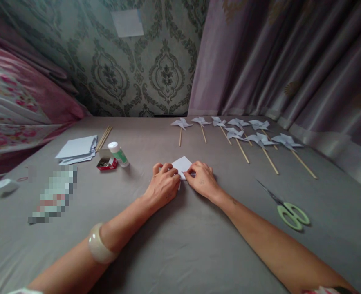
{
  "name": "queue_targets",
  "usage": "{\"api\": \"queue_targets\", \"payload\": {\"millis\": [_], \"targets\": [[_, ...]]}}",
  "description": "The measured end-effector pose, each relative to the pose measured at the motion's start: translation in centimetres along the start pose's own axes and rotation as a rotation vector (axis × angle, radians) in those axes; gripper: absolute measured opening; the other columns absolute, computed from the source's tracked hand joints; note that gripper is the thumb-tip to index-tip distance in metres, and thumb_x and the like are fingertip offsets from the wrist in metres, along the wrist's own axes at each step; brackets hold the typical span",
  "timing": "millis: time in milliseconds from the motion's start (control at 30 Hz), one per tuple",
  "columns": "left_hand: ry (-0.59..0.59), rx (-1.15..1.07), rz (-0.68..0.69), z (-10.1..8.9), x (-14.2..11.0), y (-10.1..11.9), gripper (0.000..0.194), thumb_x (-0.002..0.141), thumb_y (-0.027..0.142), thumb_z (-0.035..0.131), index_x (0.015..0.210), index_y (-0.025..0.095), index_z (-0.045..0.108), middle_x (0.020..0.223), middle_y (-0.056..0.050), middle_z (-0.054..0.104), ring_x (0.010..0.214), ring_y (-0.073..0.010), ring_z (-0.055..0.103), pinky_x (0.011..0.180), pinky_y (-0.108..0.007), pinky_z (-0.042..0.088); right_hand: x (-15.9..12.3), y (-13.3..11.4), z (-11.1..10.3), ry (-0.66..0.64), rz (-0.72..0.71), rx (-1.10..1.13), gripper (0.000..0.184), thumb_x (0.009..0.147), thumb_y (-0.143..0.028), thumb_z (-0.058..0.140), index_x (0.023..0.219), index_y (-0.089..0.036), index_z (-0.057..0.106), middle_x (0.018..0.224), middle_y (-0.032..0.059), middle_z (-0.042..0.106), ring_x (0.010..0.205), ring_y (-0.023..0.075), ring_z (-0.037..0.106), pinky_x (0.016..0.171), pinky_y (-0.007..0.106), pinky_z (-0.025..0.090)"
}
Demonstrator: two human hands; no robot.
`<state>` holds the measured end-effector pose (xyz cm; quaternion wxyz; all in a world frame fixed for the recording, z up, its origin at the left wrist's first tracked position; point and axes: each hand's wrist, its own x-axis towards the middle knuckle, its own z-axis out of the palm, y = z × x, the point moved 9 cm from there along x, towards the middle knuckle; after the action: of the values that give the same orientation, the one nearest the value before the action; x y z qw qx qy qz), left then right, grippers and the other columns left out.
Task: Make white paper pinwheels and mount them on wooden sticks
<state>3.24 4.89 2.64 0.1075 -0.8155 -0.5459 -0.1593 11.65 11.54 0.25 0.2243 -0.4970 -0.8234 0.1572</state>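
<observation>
A small sheet of white paper lies on the grey cloth between my hands, one corner pointing away from me. My left hand is closed over its left side, fingers curled and pressing on it. My right hand pinches the paper's near right part between thumb and forefinger. Part of the sheet is hidden under my fingers, so its folds cannot be made out fully. Off to the right, scissors with green handles lie with their blades together.
Several white paper pinwheels on wooden sticks lie at the back right. On the left are stacked white paper, wooden sticks, a small red box of metal bits, a glue stick, a blurred packet and a white round object.
</observation>
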Motion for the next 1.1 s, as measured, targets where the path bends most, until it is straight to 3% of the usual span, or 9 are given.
{"api": "queue_targets", "payload": {"millis": [467, 1100], "targets": [[0.022, -0.005, 0.001, -0.1, -0.2, 0.1, 0.018, 0.086, 0.019, 0.051, 0.098, 0.021, 0.065, 0.093, -0.005, 0.069, 0.098, -0.025, 0.051, 0.089, -0.044, 0.025, 0.5, 0.6, 0.1, 0.004, 0.064, 0.059, 0.016, 0.079, -0.026, 0.062, 0.065, -0.019, 0.062, 0.083, 0.0042, 0.066, 0.083, 0.0185, 0.06, 0.078, 0.032, 0.04], [-0.01, -0.003, -0.006, 0.2, -0.3, 0.1, 0.023, 0.087, 0.02, 0.05, 0.104, 0.022, 0.066, 0.099, -0.006, 0.067, 0.1, -0.0257, 0.048, 0.091, -0.045, 0.025, 1.0, 1.2, 0.4, -0.043, 0.119, 0.14, 0.016, 0.075, -0.027, 0.065, 0.062, -0.019, 0.064, 0.079, 0.0031, 0.066, 0.073, 0.0154, 0.06, 0.072, 0.028, 0.042]]}}
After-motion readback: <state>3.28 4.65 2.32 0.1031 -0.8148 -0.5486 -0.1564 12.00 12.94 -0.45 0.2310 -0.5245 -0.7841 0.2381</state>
